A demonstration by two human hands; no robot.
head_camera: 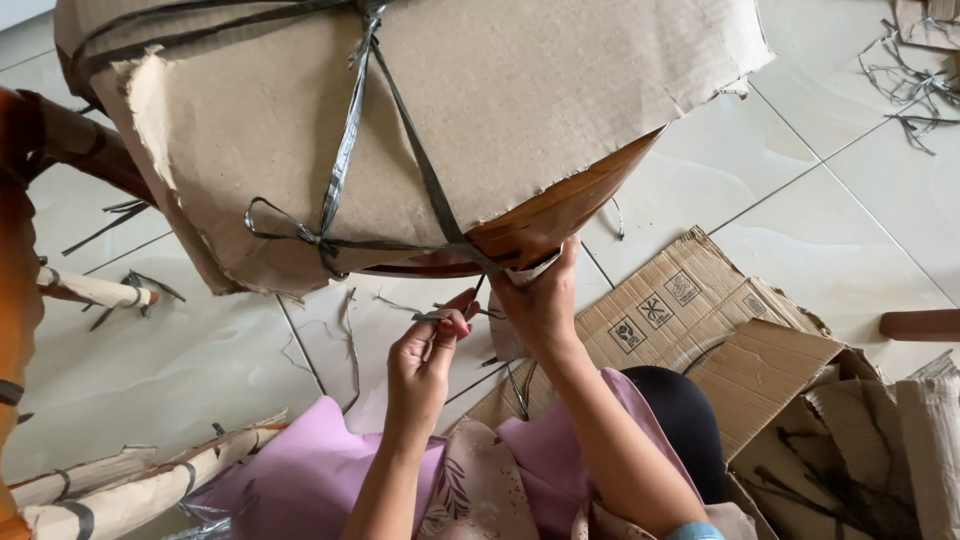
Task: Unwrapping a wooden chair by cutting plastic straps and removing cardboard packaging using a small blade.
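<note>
A glossy brown wooden seat (545, 215) is wrapped in torn brown cardboard (500, 90), tied with dark plastic straps (345, 150) knotted near its lower edge. My right hand (540, 300) presses against the seat's lower rim, fingers on a strap and a scrap of paper there. My left hand (425, 355) sits just below and left of it, pinching a small grey blade-like tool (430, 317) at a strap end. Whether the tool touches the strap is unclear.
Flattened cardboard pieces (690, 300) lie on the pale tiled floor (850, 190) at right, with cut strap bits (910, 85) scattered. Paper-wrapped wooden legs (130, 480) lie at lower left. A wooden piece (920, 323) rests at far right.
</note>
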